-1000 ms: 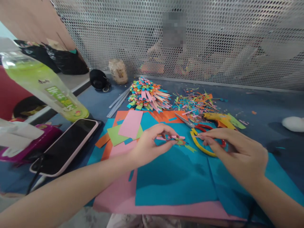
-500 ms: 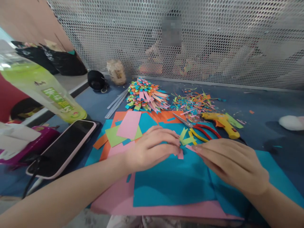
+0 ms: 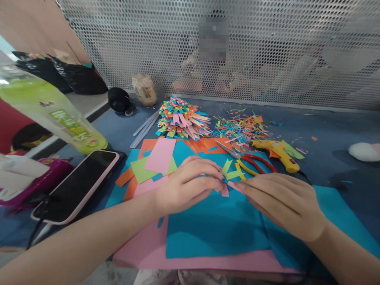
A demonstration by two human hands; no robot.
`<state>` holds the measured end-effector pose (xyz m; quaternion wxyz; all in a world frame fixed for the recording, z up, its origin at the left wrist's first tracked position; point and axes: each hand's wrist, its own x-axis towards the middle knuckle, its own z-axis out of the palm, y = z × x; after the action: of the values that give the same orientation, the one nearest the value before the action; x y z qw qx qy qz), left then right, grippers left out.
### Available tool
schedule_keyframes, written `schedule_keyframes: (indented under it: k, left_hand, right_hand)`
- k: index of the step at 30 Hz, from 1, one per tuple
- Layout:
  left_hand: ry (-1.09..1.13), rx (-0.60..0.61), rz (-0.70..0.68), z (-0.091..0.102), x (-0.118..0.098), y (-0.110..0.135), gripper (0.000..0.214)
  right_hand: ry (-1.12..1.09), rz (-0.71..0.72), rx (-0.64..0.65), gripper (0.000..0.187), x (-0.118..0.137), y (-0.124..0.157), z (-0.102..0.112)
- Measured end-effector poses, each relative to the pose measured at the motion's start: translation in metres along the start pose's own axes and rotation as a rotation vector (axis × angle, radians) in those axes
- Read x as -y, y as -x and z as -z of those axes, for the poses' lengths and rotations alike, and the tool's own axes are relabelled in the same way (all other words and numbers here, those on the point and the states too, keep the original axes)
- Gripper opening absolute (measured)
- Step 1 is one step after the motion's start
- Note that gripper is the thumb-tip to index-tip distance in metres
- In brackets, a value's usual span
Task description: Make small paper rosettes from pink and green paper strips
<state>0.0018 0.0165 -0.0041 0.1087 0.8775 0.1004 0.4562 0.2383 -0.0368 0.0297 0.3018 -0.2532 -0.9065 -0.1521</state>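
Note:
Over the blue paper sheet [image 3: 213, 233], my left hand [image 3: 187, 182] has its fingers curled and closed at the tips; a pink paper piece [image 3: 225, 190] shows just below them, and the grip itself is partly hidden. My right hand [image 3: 287, 202] pinches a narrow pink paper strip [image 3: 234, 185], its free end pointing at my left fingertips. Between and beyond the hands lie green notched paper strips [image 3: 233, 171]. Scissors [image 3: 237, 156] with red and yellow handles rest just past them. Farther back stands a layered, multicoloured cone of paper strips [image 3: 182, 118].
Paper scraps [image 3: 242, 128] and a yellow glue gun [image 3: 277, 152] lie at the back right. Clear glue sticks [image 3: 145, 128] are left of the cone. A phone [image 3: 80, 186] and a drink bottle [image 3: 62, 114] stand at the left. A perforated metal panel [image 3: 154, 39] closes off the back.
My right hand has shifted slightly left, bringing the pink strip's end closer to my left fingertips. My left hand stays almost in place.

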Motion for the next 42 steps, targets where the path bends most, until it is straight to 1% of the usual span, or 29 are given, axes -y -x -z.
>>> schedule_keyframes:
  k: [10,13,16,20,22,24,26,29,33,38,42]
  left_hand:
    - [0.026,0.004,0.026,-0.001,0.001,0.0,0.026]
    - [0.063,0.01,0.075,-0.002,-0.001,-0.001,0.025]
    - [0.124,-0.007,0.197,-0.004,-0.004,-0.003,0.02]
    - [0.256,-0.068,0.481,-0.009,-0.008,-0.004,0.012]
    - [0.352,-0.093,0.606,-0.011,-0.009,-0.005,0.011]
    - [0.441,-0.106,0.687,-0.013,-0.009,-0.005,0.014]
    - [0.5,-0.112,0.736,-0.013,-0.009,-0.006,0.017]
    - [0.583,-0.113,0.779,-0.014,-0.008,-0.007,0.019]
    - [0.682,-0.111,0.827,-0.015,-0.008,-0.007,0.021]
    - [0.642,-0.088,0.843,-0.015,-0.009,-0.009,0.02]
    - [0.633,-0.094,0.834,-0.015,-0.01,-0.009,0.019]
  right_hand:
    - [-0.041,-0.012,0.037,0.031,-0.001,0.005,-0.004]
    - [-0.033,-0.035,0.03,0.028,-0.001,0.003,-0.006]
    - [-0.054,-0.132,-0.005,0.021,0.001,-0.003,-0.008]
    - [-0.149,-0.356,-0.056,0.016,0.003,-0.008,-0.011]
    - [-0.186,-0.456,-0.053,0.013,0.003,-0.009,-0.013]
    - [-0.217,-0.524,-0.05,0.012,0.003,-0.01,-0.014]
    - [-0.26,-0.573,-0.057,0.012,0.003,-0.012,-0.016]
    - [-0.319,-0.618,-0.075,0.01,0.004,-0.014,-0.017]
    - [-0.363,-0.652,-0.058,0.009,0.004,-0.015,-0.019]
    - [-0.422,-0.701,-0.025,0.009,0.003,-0.014,-0.021]
    - [-0.471,-0.752,-0.021,0.008,0.003,-0.015,-0.021]
